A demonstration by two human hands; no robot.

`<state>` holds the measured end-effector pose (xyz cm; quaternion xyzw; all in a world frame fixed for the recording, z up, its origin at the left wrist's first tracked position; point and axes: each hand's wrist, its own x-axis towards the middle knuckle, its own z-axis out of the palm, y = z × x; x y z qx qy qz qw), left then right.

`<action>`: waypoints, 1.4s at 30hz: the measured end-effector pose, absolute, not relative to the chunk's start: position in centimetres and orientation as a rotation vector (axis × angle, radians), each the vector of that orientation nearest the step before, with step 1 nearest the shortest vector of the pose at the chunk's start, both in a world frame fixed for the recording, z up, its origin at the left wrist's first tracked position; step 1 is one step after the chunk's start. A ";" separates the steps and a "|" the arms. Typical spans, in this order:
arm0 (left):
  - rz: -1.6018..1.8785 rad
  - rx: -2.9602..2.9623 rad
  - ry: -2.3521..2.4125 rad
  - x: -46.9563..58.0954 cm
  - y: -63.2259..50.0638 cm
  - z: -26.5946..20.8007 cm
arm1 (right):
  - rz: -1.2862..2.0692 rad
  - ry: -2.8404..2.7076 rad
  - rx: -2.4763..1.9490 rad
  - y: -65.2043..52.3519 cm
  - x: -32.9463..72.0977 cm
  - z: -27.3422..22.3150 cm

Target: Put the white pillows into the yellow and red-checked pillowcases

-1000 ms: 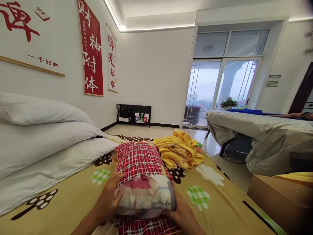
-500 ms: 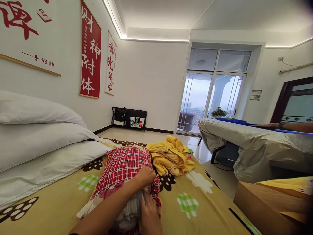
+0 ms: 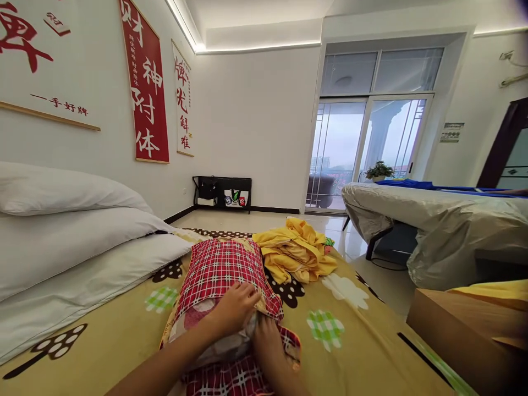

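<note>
A red plaid pillowcase [image 3: 225, 264] lies on the bed, partly drawn over a pale pillow [image 3: 225, 352] whose near end shows. My left hand [image 3: 237, 305] has its fingers curled around the pillowcase's edge near the opening. Beside it, my right hand [image 3: 268, 341] reaches under that edge at the right side, between cover and pillow. Its fingertips are hidden by the cloth. A loose flap of the same plaid cloth [image 3: 235, 377] spreads beneath the pillow's near end. Crumpled yellow cloth [image 3: 297, 253] lies just beyond, to the right.
White pillows [image 3: 82, 236] are stacked along the left. A patterned sheet [image 3: 350, 352] covers the bed. To the right stand a cardboard box [image 3: 457, 335] and a plastic-covered table [image 3: 412, 206] with blue cloth on it. A black rack [image 3: 223, 192] stands by the far wall.
My right hand has slid farther under the pillowcase edge. The cover's near flap has spread out below the pillow. The view has shifted slightly, and the other person's arm has mostly left it.
</note>
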<state>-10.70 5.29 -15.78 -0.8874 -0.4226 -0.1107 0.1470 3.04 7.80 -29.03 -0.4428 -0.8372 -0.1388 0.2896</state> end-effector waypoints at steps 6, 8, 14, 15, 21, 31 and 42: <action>-0.488 -2.292 -1.444 -20.3 -0.5 -21.4 | 0.178 -2.176 -1.196 8.3 6.7 -26.4; -0.479 -2.186 -1.469 -22.2 -1.2 -23.5 | 0.341 -2.100 -1.178 9.2 6.1 -24.4; -0.605 -2.056 -1.577 -23.2 1.8 -22.3 | 0.502 -1.924 -1.113 10.3 5.1 -19.6; -0.661 -2.036 -1.608 -23.0 2.5 -21.2 | 0.550 -1.874 -1.066 10.0 5.6 -19.5; -0.876 -2.039 -1.681 -21.3 5.3 -15.2 | 0.740 -1.432 -1.017 6.2 9.9 -23.6; -0.780 -2.075 -1.705 -18.4 6.6 -11.7 | 0.012 -2.455 -1.033 5.5 1.2 -21.3; -0.652 -2.131 -1.763 -19.6 6.2 -13.4 | 0.017 -2.448 -1.106 4.2 -3.1 -22.9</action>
